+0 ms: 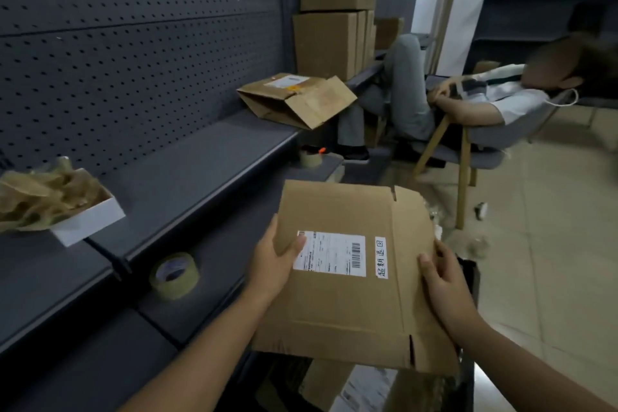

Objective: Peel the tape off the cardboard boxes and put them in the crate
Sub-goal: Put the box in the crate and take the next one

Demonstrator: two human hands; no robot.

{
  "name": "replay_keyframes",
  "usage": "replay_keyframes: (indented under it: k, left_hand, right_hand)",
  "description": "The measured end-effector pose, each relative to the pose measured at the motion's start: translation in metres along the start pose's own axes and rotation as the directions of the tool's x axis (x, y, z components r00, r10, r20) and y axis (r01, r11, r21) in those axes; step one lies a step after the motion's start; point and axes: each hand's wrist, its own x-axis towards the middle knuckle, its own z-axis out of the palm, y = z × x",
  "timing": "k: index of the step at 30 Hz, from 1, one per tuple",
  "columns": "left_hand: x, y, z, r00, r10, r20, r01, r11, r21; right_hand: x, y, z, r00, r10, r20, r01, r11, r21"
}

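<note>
Both hands, left and right, gripped the flattened cardboard box above the crate, its long axis pointing away from the person.

A flattened cardboard box, white shipping label upward, is held level above the dark crate.

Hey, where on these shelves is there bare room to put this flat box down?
Bare upper shelf between the white scrap box and the opened box. Lower shelf bare beyond the tape roll. Crowded: the stacked boxes at the far end.
</note>
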Motion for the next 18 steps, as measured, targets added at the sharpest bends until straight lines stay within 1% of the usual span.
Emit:
replay_keyframes:
  k: [5,7,9,11,14,16,18]
  left_hand:
    - [0.015,-0.047,0.066,0.978,-0.123,0.169,0.121,0.992,0.022]
    - [0.019,-0.063,0.089,0.961,-0.167,0.219,0.164,0.986,0.033]
    - [0.023,-0.086,0.106,0.939,-0.222,0.262,0.223,0.974,0.025]
    - [0.028,-0.119,0.122,0.914,-0.279,0.296,0.279,0.959,0.042]
    - [0.03,-0.156,0.14,0.88,-0.347,0.324,0.338,0.937,0.085]
    - [0.034,-0.153,0.145,0.877,-0.354,0.324,0.347,0.934,0.08]
    - [0.043,-0.15,0.152,0.869,-0.351,0.349,0.342,0.936,0.089]
  right_hand:
    - [0.005,0.06,-0.011,0.985,0.14,-0.101,-0.158,0.967,-0.199]
    - [0.008,0.087,-0.008,0.971,0.199,-0.136,-0.233,0.92,-0.316]
    - [0.007,0.103,0.0,0.956,0.255,-0.147,-0.294,0.837,-0.462]
    - [0.002,0.113,0.01,0.965,0.23,-0.123,-0.256,0.746,-0.614]
    - [0.0,0.131,0.023,0.99,0.135,-0.037,-0.112,0.603,-0.79]
    - [0.0,0.138,0.032,0.991,0.132,0.014,-0.055,0.503,-0.863]
    - [0.0,0.142,0.042,0.993,0.116,-0.005,-0.059,0.475,-0.878]
